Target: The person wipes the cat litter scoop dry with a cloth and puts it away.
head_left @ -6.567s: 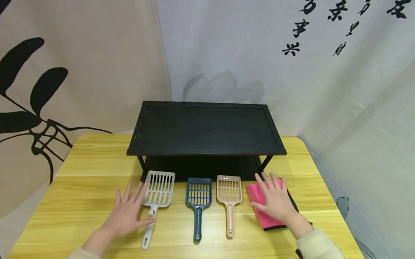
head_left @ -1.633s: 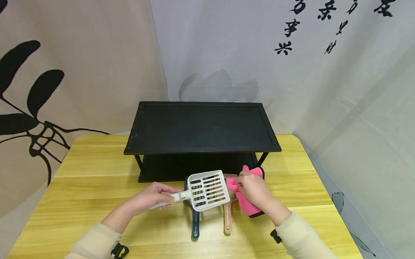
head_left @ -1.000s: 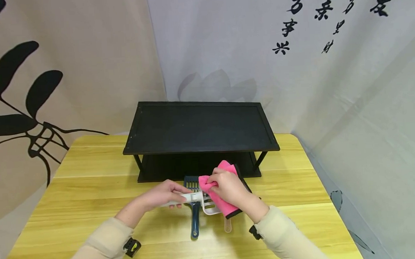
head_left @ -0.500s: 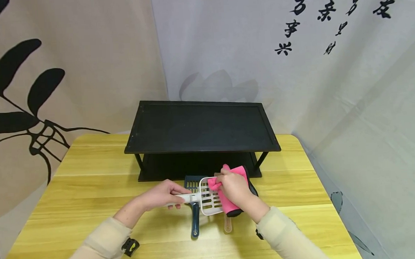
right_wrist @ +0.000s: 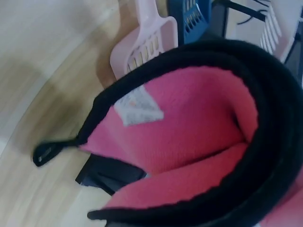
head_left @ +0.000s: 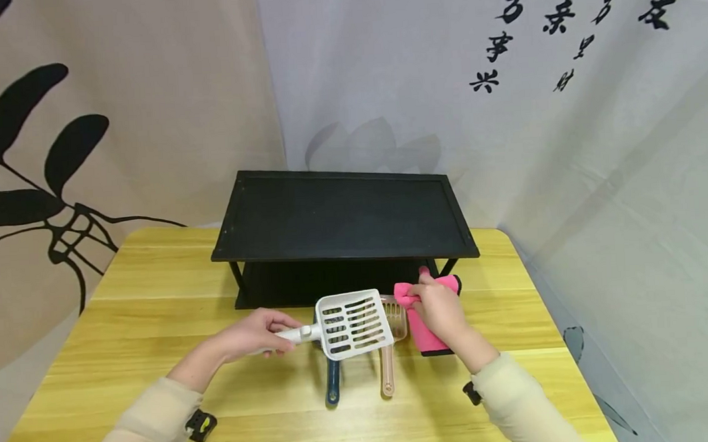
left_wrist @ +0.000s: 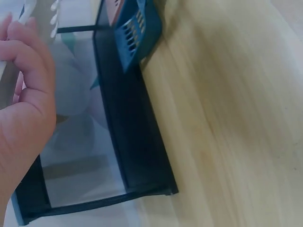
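Note:
In the head view my left hand grips the handle of a white slotted litter scoop, held above the table with its head to the right. My right hand pinches a bunched pink cloth with black edging, just right of the scoop and apart from it. Beneath the white scoop lies a blue litter scoop, its head mostly hidden. A beige litter scoop lies beside it, partly covered. In the right wrist view the cloth fills the middle and hides my right hand.
A black two-tier rack stands behind the scoops on the wooden table. Printed fabric hangs behind the table. A black device is strapped near each wrist.
Earlier, both hands were spread, over the white scoop and the cloth. Each then took its item up. Over the last second, the cloth drew away rightwards from the scoop's head, and the scoop tilted into full view.

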`<state>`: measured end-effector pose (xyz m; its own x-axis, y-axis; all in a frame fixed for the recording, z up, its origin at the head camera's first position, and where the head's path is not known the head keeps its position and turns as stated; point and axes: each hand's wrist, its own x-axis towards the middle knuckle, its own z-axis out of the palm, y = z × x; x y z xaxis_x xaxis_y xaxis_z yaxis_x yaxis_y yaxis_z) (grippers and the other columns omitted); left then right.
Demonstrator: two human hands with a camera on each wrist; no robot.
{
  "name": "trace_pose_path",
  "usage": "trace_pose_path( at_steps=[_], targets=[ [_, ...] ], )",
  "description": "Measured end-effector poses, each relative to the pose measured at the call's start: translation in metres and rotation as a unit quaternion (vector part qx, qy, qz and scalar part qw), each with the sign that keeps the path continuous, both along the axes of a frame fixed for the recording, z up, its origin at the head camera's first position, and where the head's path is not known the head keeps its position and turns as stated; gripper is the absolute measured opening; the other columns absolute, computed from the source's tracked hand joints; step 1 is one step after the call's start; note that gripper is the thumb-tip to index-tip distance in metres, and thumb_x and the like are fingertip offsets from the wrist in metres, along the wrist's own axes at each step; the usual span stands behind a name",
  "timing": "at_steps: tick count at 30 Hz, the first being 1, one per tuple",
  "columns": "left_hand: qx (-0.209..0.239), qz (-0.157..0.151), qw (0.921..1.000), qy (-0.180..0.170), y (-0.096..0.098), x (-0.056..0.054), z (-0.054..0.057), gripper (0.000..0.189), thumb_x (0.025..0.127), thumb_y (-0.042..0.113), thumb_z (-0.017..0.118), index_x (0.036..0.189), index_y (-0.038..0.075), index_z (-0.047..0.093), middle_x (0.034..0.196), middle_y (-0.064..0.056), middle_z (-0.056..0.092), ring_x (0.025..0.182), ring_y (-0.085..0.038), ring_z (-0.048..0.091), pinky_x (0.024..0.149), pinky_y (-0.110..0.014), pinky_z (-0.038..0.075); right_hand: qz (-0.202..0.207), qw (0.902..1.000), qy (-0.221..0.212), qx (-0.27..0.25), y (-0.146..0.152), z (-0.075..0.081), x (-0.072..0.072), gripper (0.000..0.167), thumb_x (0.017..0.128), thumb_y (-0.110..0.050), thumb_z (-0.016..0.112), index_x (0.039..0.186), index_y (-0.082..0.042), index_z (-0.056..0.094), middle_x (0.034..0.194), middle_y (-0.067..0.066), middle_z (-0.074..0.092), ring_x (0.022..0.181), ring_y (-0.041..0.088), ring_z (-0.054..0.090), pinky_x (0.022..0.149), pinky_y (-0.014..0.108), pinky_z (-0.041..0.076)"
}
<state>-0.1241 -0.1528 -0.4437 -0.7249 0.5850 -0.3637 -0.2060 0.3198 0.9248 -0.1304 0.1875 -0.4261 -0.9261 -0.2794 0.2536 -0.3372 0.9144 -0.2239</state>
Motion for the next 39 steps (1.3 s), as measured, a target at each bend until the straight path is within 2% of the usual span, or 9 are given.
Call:
trace_pose_path(
  at_steps=[3, 9, 12, 17, 20, 23, 28, 34, 39],
  targets=[
    [0.0, 0.016, 0.9998, -0.009, -0.004, 0.0, -0.003, 0.051, 0.081, 0.016, 0.072, 0.12, -0.01, 0.053, 0.093, -0.01, 0.067, 0.065, -0.009, 0.057, 0.05, -0.018, 0.042, -0.003, 0.9993, 0.002, -0.037, 0.013, 0.003, -0.001, 0.012, 0.07, -0.011, 0.08, 0.078, -0.008, 0.072, 0.076, 0.002, 0.055, 0.061, 0.015, 0.058, 0.057, 0.027, 0.05],
    [0.0, 0.009, 0.9999, -0.006, -0.007, 0.0, -0.01, 0.041, 0.091, 0.022, 0.06, 0.117, -0.01, 0.057, 0.089, -0.003, 0.069, 0.055, -0.004, 0.05, 0.046, -0.015, 0.038, 0.005, 0.9957, -0.016, -0.091, 0.015, 0.018, 0.007, 0.016, 0.07, -0.013, 0.081, 0.083, -0.006, 0.074, 0.081, 0.004, 0.06, 0.067, 0.013, 0.055, 0.059, 0.021, 0.047],
    [-0.002, 0.011, 0.9999, -0.005, -0.007, -0.001, -0.011, 0.041, 0.093, 0.023, 0.057, 0.117, -0.009, 0.058, 0.086, -0.001, 0.07, 0.052, -0.003, 0.046, 0.045, -0.015, 0.034, 0.004, 0.9934, -0.034, -0.109, 0.006, 0.028, 0.013, 0.02, 0.071, -0.014, 0.081, 0.088, -0.005, 0.074, 0.081, 0.003, 0.06, 0.067, 0.011, 0.051, 0.059, 0.02, 0.045],
    [-0.001, 0.016, 0.9999, 0.0, 0.0, -0.002, -0.014, 0.037, 0.093, 0.021, 0.056, 0.11, -0.011, 0.06, 0.083, 0.0, 0.069, 0.05, -0.003, 0.043, 0.044, -0.015, 0.034, 0.05, 0.9856, -0.05, -0.154, -0.024, 0.038, 0.026, 0.019, 0.071, -0.012, 0.08, 0.088, -0.005, 0.074, 0.081, 0.003, 0.059, 0.069, 0.011, 0.051, 0.059, 0.018, 0.046],
    [0.008, 0.013, 0.9999, -0.003, 0.007, -0.003, -0.015, 0.036, 0.094, 0.02, 0.055, 0.107, -0.012, 0.06, 0.082, 0.0, 0.068, 0.05, -0.002, 0.042, 0.044, -0.014, 0.033, 0.077, 0.9832, -0.05, -0.158, -0.042, 0.038, 0.031, 0.017, 0.072, -0.014, 0.08, 0.087, -0.007, 0.074, 0.082, 0.002, 0.059, 0.069, 0.01, 0.052, 0.058, 0.016, 0.047],
    [0.024, 0.011, 0.9995, -0.015, 0.014, -0.002, -0.013, 0.036, 0.093, 0.02, 0.055, 0.109, -0.012, 0.059, 0.081, 0.001, 0.067, 0.05, -0.001, 0.041, 0.044, -0.013, 0.032, 0.1, 0.9862, -0.038, -0.126, -0.057, 0.033, 0.034, 0.017, 0.074, -0.018, 0.079, 0.088, -0.01, 0.074, 0.085, 0.0, 0.06, 0.071, 0.01, 0.056, 0.061, 0.016, 0.049],
    [0.038, 0.008, 0.9985, -0.038, 0.018, 0.0, -0.012, 0.035, 0.093, 0.017, 0.055, 0.112, -0.012, 0.059, 0.082, 0.001, 0.068, 0.05, 0.0, 0.041, 0.044, -0.013, 0.03, 0.112, 0.9898, 0.0, -0.088, -0.066, 0.024, 0.037, 0.017, 0.073, -0.018, 0.079, 0.087, -0.01, 0.073, 0.085, 0.001, 0.06, 0.073, 0.013, 0.063, 0.067, 0.022, 0.054],
    [0.045, -0.005, 0.9981, -0.043, 0.014, 0.0, -0.014, 0.035, 0.093, 0.017, 0.055, 0.112, -0.011, 0.06, 0.084, 0.003, 0.068, 0.049, 0.0, 0.042, 0.045, -0.013, 0.03, 0.092, 0.9905, 0.022, -0.1, -0.057, 0.017, 0.035, 0.018, 0.07, -0.014, 0.081, 0.085, -0.007, 0.073, 0.082, 0.004, 0.06, 0.074, 0.017, 0.065, 0.066, 0.024, 0.055],
    [0.046, -0.014, 0.9982, -0.037, 0.009, 0.001, -0.014, 0.034, 0.093, 0.019, 0.056, 0.11, -0.009, 0.062, 0.084, 0.003, 0.068, 0.049, 0.0, 0.041, 0.045, -0.014, 0.031, 0.051, 0.9926, 0.006, -0.11, -0.042, 0.011, 0.03, 0.018, 0.071, -0.011, 0.08, 0.086, -0.004, 0.073, 0.082, 0.005, 0.059, 0.076, 0.019, 0.066, 0.065, 0.026, 0.055]
  ],
)
